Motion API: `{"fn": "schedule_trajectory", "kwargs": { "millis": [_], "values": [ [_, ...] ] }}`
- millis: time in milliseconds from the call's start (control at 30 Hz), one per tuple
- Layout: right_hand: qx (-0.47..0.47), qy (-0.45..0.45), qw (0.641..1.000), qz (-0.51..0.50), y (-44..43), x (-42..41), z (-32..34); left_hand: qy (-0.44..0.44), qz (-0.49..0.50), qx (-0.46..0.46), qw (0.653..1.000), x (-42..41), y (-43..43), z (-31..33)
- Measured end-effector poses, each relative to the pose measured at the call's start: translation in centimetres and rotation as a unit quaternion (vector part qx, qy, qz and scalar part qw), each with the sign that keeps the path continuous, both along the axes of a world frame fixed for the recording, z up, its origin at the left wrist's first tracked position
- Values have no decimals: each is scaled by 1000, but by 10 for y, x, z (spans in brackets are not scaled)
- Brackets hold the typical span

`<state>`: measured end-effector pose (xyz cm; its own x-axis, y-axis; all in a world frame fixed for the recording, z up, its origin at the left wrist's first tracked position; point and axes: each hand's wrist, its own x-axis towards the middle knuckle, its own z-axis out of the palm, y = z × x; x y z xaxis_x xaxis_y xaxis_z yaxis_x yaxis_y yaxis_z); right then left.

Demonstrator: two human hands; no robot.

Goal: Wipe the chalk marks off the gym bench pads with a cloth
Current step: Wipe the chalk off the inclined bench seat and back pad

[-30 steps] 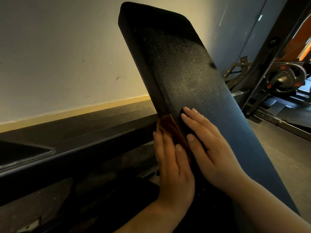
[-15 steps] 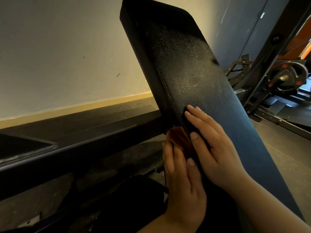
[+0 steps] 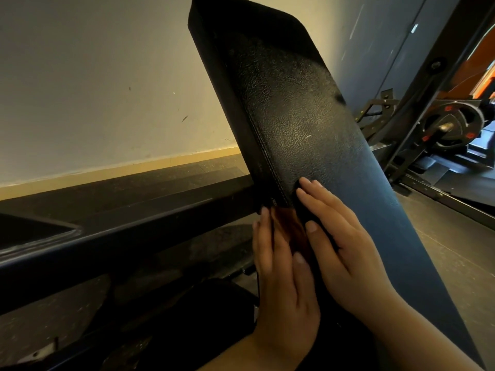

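A black, grained bench pad [image 3: 294,116] stands steeply tilted, running from 12 o'clock in the view down to 5 o'clock, with a stitched seam along its left edge. Both hands lie against its lower part, near 6 o'clock. The right hand [image 3: 345,250] is laid flat on the pad's face, fingers straight and close together and pointing up toward 11 o'clock, thumb spread to the left. A dark patch [image 3: 304,210] shows between that thumb and the fingers; whether it is a cloth cannot be told. The left hand [image 3: 284,285] sits just beside the right, at its 9 o'clock, fingers straight and flat against the pad's left side wall, gripping nothing. A reddish reflection shows on the pad just above the left thumb. Behind the pad, from 9 to 11 o'clock, is a pale wall [image 3: 93,89] with a yellow base strip. A dark metal beam [image 3: 120,220] crosses at 8 o'clock. At 3 o'clock a weight plate [image 3: 452,124] sits on a black machine, above grey floor [image 3: 455,236].
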<state>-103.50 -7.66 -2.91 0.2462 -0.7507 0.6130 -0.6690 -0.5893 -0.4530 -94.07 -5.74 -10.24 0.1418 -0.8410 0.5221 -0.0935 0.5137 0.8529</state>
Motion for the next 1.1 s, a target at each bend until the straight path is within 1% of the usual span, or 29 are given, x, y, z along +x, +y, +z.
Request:
{"fn": "schedule_trajectory", "kwargs": {
  "millis": [133,200,267,367,467,600,733,833,900,933,1000,1100],
  "values": [
    [2,-2,1000,2,-1,1,-1,29,61,8,998,10,-28,22],
    [0,-6,1000,1,-1,1,-3,43,44,9,998,5,-22,19],
    [-5,-8,1000,0,0,0,-3,36,14,13,999,-5,-2,6],
    [-7,-13,1000,-1,0,-1,-3,1,7,8,1000,-12,20,-12],
    [-9,-17,1000,-3,0,1,-3,-44,36,-13,998,-4,7,-1],
    [-8,-22,1000,-3,0,1,-4,-4,56,10,998,5,-15,18],
    [-16,-21,1000,-4,0,-1,-5,3,22,-2,1000,-8,9,1],
    [-16,-24,1000,-5,-1,-1,-5,-53,24,-15,998,-11,24,-14],
    [-17,-23,1000,-6,-1,-1,-5,-99,39,-26,994,-3,11,-9],
    [-15,-23,1000,-7,-2,-1,-5,-106,48,-36,993,2,2,-1],
    [-12,-27,1000,-6,-1,0,-5,-84,67,-40,993,11,-17,15],
    [-7,-28,1000,-4,0,1,-4,-25,64,-12,998,9,-24,26]
  ]
}}
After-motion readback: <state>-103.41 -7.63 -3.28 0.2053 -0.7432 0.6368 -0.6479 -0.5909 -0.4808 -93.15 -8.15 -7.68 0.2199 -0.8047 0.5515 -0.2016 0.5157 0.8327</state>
